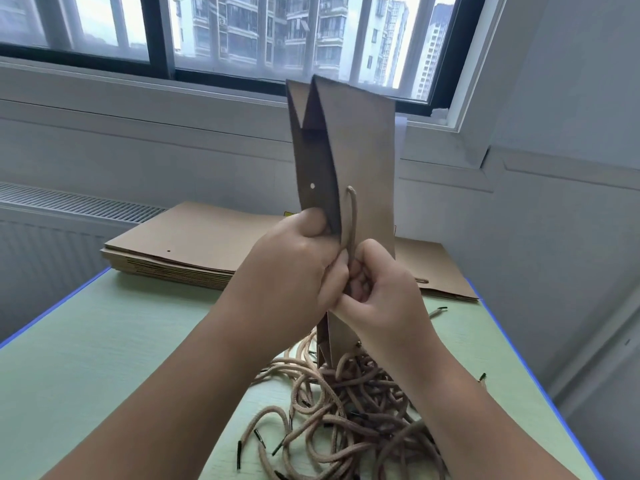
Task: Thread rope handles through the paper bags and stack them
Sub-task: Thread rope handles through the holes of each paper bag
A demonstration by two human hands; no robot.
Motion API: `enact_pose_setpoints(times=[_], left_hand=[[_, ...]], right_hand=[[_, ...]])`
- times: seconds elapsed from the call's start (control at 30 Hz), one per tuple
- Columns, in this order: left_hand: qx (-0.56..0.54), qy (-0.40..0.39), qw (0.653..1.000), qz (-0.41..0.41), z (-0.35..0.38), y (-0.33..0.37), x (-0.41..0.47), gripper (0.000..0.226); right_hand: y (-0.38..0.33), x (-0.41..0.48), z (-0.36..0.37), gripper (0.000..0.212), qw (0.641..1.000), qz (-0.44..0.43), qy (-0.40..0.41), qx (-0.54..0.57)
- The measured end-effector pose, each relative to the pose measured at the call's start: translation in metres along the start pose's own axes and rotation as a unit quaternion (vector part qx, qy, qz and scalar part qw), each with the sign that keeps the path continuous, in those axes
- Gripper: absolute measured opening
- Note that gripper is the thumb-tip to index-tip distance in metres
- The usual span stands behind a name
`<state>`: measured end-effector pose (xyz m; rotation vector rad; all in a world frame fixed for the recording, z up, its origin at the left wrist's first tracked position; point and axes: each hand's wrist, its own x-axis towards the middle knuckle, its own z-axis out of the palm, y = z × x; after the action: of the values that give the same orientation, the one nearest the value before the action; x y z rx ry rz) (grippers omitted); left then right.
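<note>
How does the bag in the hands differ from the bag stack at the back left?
The held bag stands upright with its side fold open; the stack lies flat and closed. The held bag has a rope through one hole; the stack's top bag shows an empty hole. Both are brown paper.

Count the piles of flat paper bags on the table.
2. A thick pile lies left of the held bag; a thinner pile lies right of it. The held bag may hide more between them.
</note>
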<state>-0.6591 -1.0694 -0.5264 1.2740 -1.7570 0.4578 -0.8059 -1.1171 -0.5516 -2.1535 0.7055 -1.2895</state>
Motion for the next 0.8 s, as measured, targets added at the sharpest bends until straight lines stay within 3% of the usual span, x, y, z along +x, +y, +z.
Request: enact_pose_setpoints(times=[0.13,0.23,0.3,0.4,0.47,0.53,0.57,0.67,0.8], left_hand=[[-0.036,0.075,0.996,0.012,-0.010,0.001,0.001,0.031],[-0.044,0.118,0.992,0.026,-0.018,0.001,0.002,0.033],[-0.039,0.128,0.990,0.040,-0.020,0.003,0.002,0.035],[-0.043,0.127,0.988,0.074,-0.019,0.008,0.000,0.033],[-0.048,0.123,0.986,0.099,-0.017,0.014,-0.001,0.030],[-0.049,0.123,0.984,0.118,-0.016,0.018,-0.002,0.026],[-0.049,0.120,0.983,0.126,-0.015,0.019,-0.002,0.026],[-0.051,0.107,0.984,0.136,-0.015,0.015,0.000,0.023],[-0.009,0.119,0.988,0.101,-0.012,0.007,0.002,0.023]], right_hand=[[0.002,0.003,-0.013,0.041,0.999,-0.012,0.031,0.028],[0.014,0.013,-0.028,0.039,0.986,0.035,0.149,0.065],[0.024,0.022,-0.043,0.054,0.973,0.094,0.206,0.047],[0.041,0.031,-0.069,0.082,0.961,0.171,0.192,0.103],[0.046,0.034,-0.081,0.067,0.950,0.178,0.151,0.206],[0.046,0.034,-0.087,0.021,0.945,0.158,0.132,0.253],[0.046,0.033,-0.089,0.010,0.941,0.153,0.136,0.271],[0.040,0.034,-0.098,0.014,0.914,0.142,0.183,0.334],[0.032,0.032,-0.115,0.028,0.879,0.066,0.203,0.426]])
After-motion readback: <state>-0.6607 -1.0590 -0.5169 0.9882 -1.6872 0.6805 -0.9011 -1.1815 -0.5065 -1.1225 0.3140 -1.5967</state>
